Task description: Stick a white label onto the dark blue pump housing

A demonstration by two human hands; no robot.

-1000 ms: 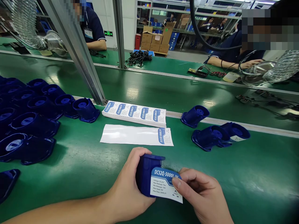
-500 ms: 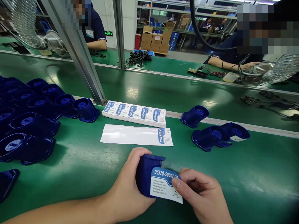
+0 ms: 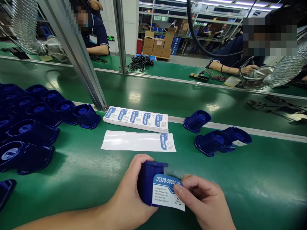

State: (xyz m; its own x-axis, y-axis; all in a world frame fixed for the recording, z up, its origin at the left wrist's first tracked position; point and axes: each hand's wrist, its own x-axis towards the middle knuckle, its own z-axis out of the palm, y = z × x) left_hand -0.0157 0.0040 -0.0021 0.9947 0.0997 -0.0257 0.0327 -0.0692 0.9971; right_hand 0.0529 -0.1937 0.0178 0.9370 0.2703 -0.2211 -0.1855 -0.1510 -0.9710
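My left hand (image 3: pixel 133 191) is wrapped round a dark blue plastic housing (image 3: pixel 146 183), held just above the green bench. Between thumb and fingers, my right hand (image 3: pixel 203 198) pinches the right end of a blue-and-white label (image 3: pixel 165 193) printed DC52Q-5000L/H. The label's left part lies against the housing's side, while its right part stands off past the edge. Beyond my hands lies a backing strip (image 3: pixel 131 140) with one label left at its right end. Behind it is a stack of label sheets (image 3: pixel 136 118).
Many blue housings (image 3: pixel 26 127) crowd the left side. Another housing (image 3: pixel 197 121) and a pair, one bearing a label (image 3: pixel 239 143), stand to the right. A metal post (image 3: pixel 79 60) rises behind the sheets. Co-workers sit across the bench near black cables (image 3: pixel 141 62).
The view has shifted slightly, so everything sits a little further left and lower. Both hands keep the same hold on the housing and the label.
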